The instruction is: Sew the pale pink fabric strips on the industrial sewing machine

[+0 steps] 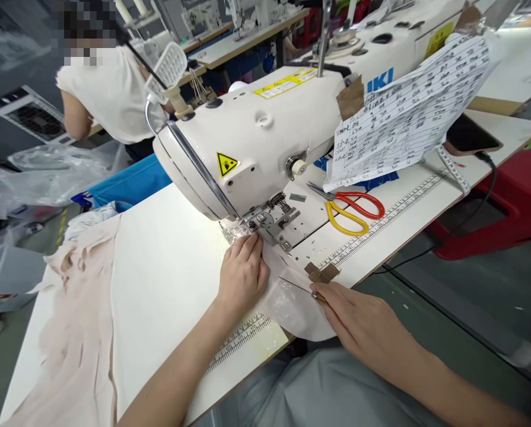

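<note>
My left hand (242,270) is closed, fingers together, on pale sheer fabric (301,311) right beside the needle area of a white sewing machine (256,130). The fingertips reach close to the presser foot and hide part of the cloth. This fabric hangs over the table's front edge toward my lap. My right hand (358,314) is closed around an awl (296,286), whose thin metal spike points left across the fabric. Most of the awl's handle is hidden in the fingers.
Scissors (352,210) with red and yellow handles lie right of the needle area. Pale cut pieces (78,332) cover the table's left end. A handwritten sheet (407,112) leans on the machine near a phone (472,135). A red stool (492,201) stands at right; a person (109,89) works beyond.
</note>
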Motion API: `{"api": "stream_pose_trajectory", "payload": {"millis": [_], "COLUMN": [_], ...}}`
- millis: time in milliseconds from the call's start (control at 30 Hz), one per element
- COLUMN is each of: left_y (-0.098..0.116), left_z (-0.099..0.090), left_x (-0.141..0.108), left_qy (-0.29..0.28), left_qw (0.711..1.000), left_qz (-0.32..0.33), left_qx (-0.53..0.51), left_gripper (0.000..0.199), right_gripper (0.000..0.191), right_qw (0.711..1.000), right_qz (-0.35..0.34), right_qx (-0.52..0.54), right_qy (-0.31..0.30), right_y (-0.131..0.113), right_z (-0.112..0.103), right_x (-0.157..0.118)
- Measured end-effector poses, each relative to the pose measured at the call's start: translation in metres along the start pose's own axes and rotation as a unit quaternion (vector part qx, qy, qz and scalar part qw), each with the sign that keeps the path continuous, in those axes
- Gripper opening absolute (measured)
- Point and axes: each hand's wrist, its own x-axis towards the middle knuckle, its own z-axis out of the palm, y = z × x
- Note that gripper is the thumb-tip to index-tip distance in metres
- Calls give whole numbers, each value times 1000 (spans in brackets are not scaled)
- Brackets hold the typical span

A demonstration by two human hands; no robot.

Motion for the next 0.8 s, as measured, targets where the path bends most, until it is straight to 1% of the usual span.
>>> {"api": "stream_pose_trajectory", "payload": {"millis": [133,233,433,567,800], "left_y": [-1,1,6,8,15], "left_z": [-2,-4,-3,-3,-6], "left_x": [1,1,0,-2,-6], "left_qy": [-22,-26,-39,-35,-45], "left_qw": [1000,1000,999,999,999], "left_qz": [-2,-1,-23,-14,-1], "left_qx": [-1,-5,6,3,17], "left_gripper": [40,40,44,46,47], "right_gripper": [35,36,33,35,29], "right_qw": [1000,1000,999,998,996], "right_qz": [2,1,14,14,29], "right_qx": [-24,-26,-25,-23,-34], "right_qy": [-8,-13,-35,-51,-75], "right_y": [-1,0,1,1,-3], "right_z": [0,1,3,1,0], "right_x": [7,10,13,21,30]}}
